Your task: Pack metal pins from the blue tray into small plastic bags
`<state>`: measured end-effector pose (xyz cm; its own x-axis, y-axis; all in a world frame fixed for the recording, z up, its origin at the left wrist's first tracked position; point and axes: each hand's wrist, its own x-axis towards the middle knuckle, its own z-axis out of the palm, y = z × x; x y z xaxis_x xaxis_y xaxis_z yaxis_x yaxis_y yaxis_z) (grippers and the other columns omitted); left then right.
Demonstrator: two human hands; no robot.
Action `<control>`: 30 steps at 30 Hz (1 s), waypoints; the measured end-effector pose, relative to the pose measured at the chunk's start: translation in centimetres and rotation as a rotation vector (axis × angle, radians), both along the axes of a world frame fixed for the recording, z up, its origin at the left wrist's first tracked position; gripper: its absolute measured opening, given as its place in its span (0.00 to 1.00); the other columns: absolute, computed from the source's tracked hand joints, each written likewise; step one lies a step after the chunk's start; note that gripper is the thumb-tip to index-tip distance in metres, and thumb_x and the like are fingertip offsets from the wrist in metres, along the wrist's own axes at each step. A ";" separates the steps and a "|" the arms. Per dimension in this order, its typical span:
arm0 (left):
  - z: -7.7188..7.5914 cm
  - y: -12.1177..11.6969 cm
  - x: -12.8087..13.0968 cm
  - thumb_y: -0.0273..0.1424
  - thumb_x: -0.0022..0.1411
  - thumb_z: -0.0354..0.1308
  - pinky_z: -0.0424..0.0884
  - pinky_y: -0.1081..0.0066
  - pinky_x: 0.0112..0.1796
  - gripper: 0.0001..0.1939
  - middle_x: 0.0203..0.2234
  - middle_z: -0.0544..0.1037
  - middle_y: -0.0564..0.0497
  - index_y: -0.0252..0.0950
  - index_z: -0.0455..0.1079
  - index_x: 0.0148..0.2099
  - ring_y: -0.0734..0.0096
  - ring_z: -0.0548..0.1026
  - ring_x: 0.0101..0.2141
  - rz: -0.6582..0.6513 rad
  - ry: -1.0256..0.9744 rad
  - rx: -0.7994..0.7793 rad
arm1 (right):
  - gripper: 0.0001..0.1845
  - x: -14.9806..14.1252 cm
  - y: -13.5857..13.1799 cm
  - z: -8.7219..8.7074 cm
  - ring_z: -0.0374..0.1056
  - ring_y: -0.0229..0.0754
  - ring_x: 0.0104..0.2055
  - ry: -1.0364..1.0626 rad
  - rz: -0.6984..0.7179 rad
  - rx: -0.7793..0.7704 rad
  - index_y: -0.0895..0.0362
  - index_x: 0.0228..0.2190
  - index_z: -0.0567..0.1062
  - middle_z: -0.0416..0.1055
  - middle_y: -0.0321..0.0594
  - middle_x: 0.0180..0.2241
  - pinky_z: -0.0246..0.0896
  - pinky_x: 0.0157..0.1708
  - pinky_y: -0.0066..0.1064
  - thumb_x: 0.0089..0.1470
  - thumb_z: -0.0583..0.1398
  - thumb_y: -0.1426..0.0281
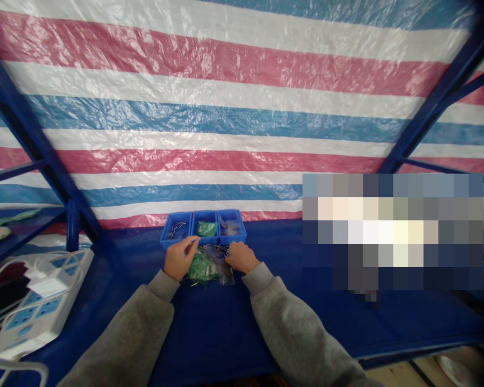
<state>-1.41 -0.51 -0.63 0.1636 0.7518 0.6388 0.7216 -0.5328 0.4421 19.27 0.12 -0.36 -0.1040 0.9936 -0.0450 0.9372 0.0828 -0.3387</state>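
My left hand (180,259) is above the left side of a pile, its thumb and fingers pinched together. What they hold, if anything, is too small to make out. At the pile's right side my right hand (242,257) is curled with its fingertips down among dark thin pieces; its grip is hidden. Green plastic packets (203,266) make up much of the pile, with clear packets (225,273) on the right. Just behind stand three joined blue bins: the left bin (164,232) has thin dark pieces, the middle one green packets (206,229), the right one clear packets (230,228).
A white power strip (60,317) with plugs and cables lies at the left on the blue tabletop (210,333). Blue metal posts (73,226) stand at both sides. A striped plastic sheet (226,123) hangs behind. A pixelated patch hides part of the right side.
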 end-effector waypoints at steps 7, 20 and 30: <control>0.2 -0.5 0.3 0.34 0.62 0.50 0.68 0.76 0.26 0.12 0.27 0.79 0.51 0.37 0.73 0.40 0.74 0.74 0.23 -0.005 0.049 0.043 | 0.13 -0.6 0.2 -0.4 0.70 0.51 0.41 -0.029 -0.010 0.007 0.61 0.38 0.74 0.72 0.53 0.38 0.63 0.36 0.35 0.49 0.56 0.70; -0.8 -0.5 0.2 0.33 0.62 0.50 0.68 0.76 0.30 0.11 0.30 0.80 0.52 0.38 0.73 0.41 0.74 0.75 0.25 -0.011 0.155 0.014 | 0.12 -1.8 -1.0 0.3 0.70 0.49 0.42 -0.034 -0.071 0.056 0.62 0.37 0.73 0.72 0.53 0.38 0.61 0.37 0.32 0.51 0.55 0.70; -0.4 -0.7 0.4 0.32 0.63 0.49 0.70 0.73 0.35 0.11 0.35 0.79 0.48 0.36 0.72 0.41 0.72 0.76 0.30 -0.049 0.090 0.141 | 0.07 -2.3 -0.8 -0.2 0.70 0.43 0.32 0.069 -0.008 0.306 0.57 0.31 0.71 0.74 0.42 0.28 0.55 0.29 0.28 0.52 0.55 0.68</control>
